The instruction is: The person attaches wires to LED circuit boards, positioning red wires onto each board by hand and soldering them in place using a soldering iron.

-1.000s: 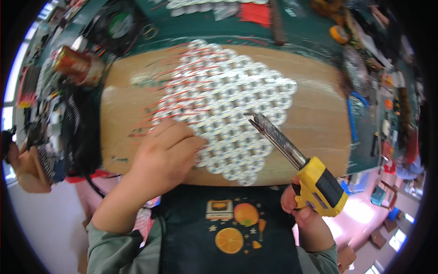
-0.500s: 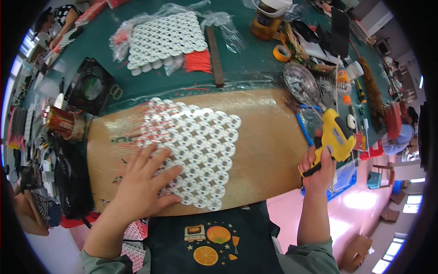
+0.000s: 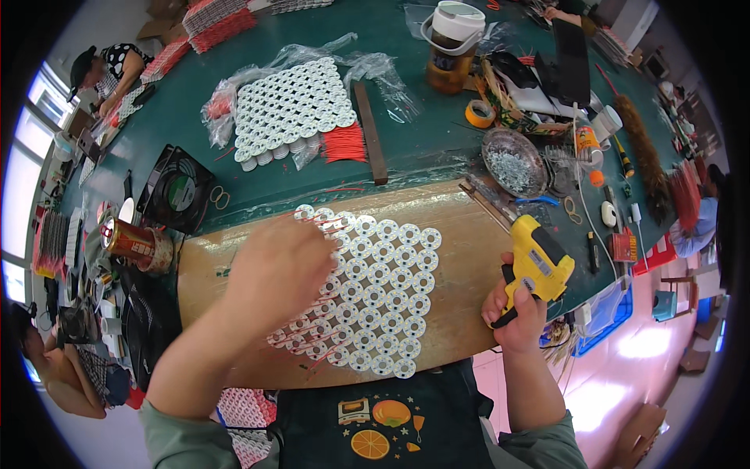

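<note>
My right hand (image 3: 517, 316) grips a yellow pistol-shaped soldering gun (image 3: 537, 262) by its handle. The gun's thin metal tip points up and left, over the far right of a brown board (image 3: 461, 258). Flat on that board lies a sheet of white ring-shaped circuit boards (image 3: 383, 273) joined in rows, with thin red wires (image 3: 316, 336) along its left part. Over the sheet's upper left, my left hand (image 3: 285, 266) is closed with its fingers drawn together. Its back hides the fingertips and whatever they hold.
Beyond the board are a stack of similar sheets (image 3: 293, 109), a metal bar (image 3: 369, 133), a round dish of grey bits (image 3: 512, 164) and a white-lidded tub (image 3: 453, 47). A black fan (image 3: 176, 187) and a can (image 3: 129, 238) stand left. Another person (image 3: 113, 74) sits far left.
My left hand has gone from lying spread on the sheet to closed near its far left corner. The soldering gun has moved left, relative to the dish. The whole view has shifted.
</note>
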A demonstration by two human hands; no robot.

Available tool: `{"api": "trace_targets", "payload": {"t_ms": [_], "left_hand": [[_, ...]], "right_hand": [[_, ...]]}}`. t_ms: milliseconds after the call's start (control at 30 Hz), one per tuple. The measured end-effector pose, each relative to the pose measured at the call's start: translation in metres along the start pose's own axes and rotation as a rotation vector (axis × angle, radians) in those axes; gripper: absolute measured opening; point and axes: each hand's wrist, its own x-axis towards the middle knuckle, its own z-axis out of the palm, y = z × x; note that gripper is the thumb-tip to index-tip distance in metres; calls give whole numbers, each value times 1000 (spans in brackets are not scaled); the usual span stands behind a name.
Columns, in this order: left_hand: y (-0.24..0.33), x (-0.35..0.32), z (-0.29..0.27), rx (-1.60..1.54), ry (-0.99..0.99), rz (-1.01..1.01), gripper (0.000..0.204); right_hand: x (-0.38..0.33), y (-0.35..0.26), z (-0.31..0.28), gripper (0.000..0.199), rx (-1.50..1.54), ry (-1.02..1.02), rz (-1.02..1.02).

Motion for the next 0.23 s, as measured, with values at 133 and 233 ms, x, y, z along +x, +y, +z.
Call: {"api": "trace_targets", "payload": {"t_ms": [133, 233], "left_hand": [[-40, 51, 23, 60, -9, 1, 23], [-54, 73, 41, 101, -170, -23, 21]], "right_hand": [[1, -3, 1, 60, 43, -41, 33], [1, -1, -1, 62, 29, -35, 51]]}}
